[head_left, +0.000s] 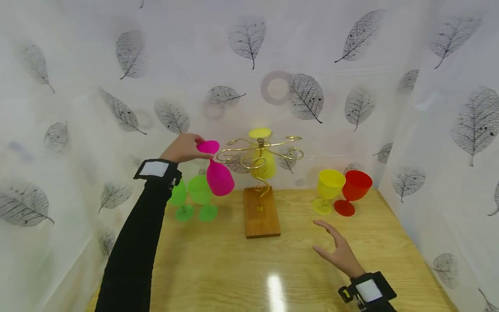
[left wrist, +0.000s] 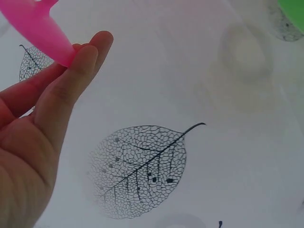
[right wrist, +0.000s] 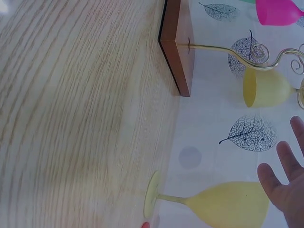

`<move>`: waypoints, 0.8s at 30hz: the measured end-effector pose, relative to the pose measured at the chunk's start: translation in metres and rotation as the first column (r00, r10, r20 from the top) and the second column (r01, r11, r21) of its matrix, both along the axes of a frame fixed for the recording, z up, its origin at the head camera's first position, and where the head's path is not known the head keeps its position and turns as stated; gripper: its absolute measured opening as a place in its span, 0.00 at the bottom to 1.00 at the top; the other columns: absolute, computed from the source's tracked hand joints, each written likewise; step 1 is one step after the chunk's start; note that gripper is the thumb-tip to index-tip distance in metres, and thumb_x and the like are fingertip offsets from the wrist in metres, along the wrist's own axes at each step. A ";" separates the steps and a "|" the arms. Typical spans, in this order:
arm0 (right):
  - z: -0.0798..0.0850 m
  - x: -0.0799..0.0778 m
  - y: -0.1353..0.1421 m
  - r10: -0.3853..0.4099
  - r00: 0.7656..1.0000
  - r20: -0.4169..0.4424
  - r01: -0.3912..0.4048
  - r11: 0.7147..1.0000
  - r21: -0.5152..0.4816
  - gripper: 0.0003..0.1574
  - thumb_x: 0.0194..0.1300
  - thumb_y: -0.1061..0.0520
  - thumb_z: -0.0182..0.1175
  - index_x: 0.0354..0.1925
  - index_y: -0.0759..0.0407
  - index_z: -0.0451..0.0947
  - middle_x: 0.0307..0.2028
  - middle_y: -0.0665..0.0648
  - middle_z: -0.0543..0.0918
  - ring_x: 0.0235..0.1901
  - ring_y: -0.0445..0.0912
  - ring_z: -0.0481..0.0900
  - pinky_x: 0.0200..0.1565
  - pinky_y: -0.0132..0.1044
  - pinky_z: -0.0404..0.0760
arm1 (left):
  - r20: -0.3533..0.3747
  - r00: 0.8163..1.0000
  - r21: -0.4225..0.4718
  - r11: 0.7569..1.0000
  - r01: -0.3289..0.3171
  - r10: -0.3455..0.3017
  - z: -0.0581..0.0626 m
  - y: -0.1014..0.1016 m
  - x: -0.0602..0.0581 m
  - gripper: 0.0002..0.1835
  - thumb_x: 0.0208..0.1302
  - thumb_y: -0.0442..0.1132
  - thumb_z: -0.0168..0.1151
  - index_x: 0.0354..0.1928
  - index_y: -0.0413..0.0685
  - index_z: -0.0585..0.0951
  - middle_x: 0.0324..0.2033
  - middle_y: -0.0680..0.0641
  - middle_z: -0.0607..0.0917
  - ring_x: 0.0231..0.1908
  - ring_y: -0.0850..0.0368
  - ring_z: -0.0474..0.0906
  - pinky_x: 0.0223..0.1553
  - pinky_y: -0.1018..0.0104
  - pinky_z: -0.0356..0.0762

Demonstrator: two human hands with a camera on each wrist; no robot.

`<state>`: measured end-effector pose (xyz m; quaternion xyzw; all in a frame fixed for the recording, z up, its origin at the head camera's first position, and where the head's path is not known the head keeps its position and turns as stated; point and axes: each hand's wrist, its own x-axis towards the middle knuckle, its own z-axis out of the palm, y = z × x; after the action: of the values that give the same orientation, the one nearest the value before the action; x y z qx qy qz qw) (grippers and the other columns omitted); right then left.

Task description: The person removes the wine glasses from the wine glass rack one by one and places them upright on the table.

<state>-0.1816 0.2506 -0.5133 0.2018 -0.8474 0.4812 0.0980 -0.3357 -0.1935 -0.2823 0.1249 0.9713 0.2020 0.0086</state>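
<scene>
My left hand point(head_left: 185, 148) pinches the rim of the foot of a pink goblet point(head_left: 220, 178), which hangs bowl down and slightly tilted beside the left loops of a gold wire glass rack point(head_left: 262, 149). In the left wrist view, thumb and fingertips grip the edge of the pink foot point(left wrist: 40, 31). A yellow goblet point(head_left: 269, 168) hangs upside down at the back of the rack. Over the table's right side, my right hand point(head_left: 341, 255) is held with fingers spread and holds nothing. Beyond it stand an upright yellow goblet point(head_left: 329, 184) and a red goblet point(head_left: 357, 186).
Two green goblets point(head_left: 200, 190) stand upright at the back left, below the left hand. The rack's wooden base point(head_left: 262, 223) rests on the light wood table point(head_left: 218, 268). White leaf-patterned sheets point(head_left: 312, 34) enclose the back and sides.
</scene>
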 end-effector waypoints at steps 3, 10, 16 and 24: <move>0.002 -0.002 0.000 0.005 1.000 -0.011 -0.005 1.000 0.003 0.41 0.52 0.63 0.68 0.64 0.54 0.66 0.60 0.63 0.73 0.60 0.20 0.58 0.57 0.11 0.55 | -0.005 1.000 0.018 0.999 0.026 -0.026 -0.014 0.002 0.011 0.34 0.49 0.55 0.69 0.52 0.35 0.77 0.44 0.38 0.82 0.42 0.46 0.78 0.43 0.55 0.78; 0.004 -0.006 -0.005 0.015 0.999 -0.043 -0.014 1.000 0.024 0.42 0.52 0.63 0.69 0.64 0.53 0.66 0.60 0.60 0.74 0.60 0.24 0.61 0.58 0.16 0.59 | -0.018 0.996 0.077 0.993 0.093 -0.091 -0.045 0.030 0.040 0.34 0.46 0.53 0.72 0.49 0.34 0.78 0.42 0.40 0.83 0.41 0.49 0.78 0.40 0.59 0.81; 0.006 -0.008 -0.008 0.032 0.998 -0.060 -0.029 0.999 0.041 0.42 0.51 0.64 0.69 0.63 0.54 0.66 0.60 0.59 0.74 0.61 0.24 0.62 0.60 0.21 0.62 | 0.016 0.987 -0.021 0.987 0.157 -0.157 -0.079 0.063 0.074 0.41 0.46 0.56 0.70 0.61 0.43 0.73 0.47 0.37 0.79 0.43 0.48 0.76 0.38 0.61 0.80; 0.016 -0.020 -0.013 0.056 0.989 -0.138 -0.047 0.997 0.066 0.41 0.50 0.66 0.69 0.62 0.59 0.67 0.59 0.61 0.74 0.62 0.31 0.65 0.60 0.13 0.55 | 0.106 0.953 0.220 0.941 0.256 -0.284 -0.109 0.089 0.098 0.34 0.49 0.51 0.68 0.58 0.44 0.73 0.45 0.42 0.80 0.38 0.55 0.77 0.32 0.71 0.78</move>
<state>-0.2017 0.2379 -0.4972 0.2599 -0.8477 0.4412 0.1383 -0.2377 -0.1047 -0.3915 0.2433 0.9164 0.3051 0.0894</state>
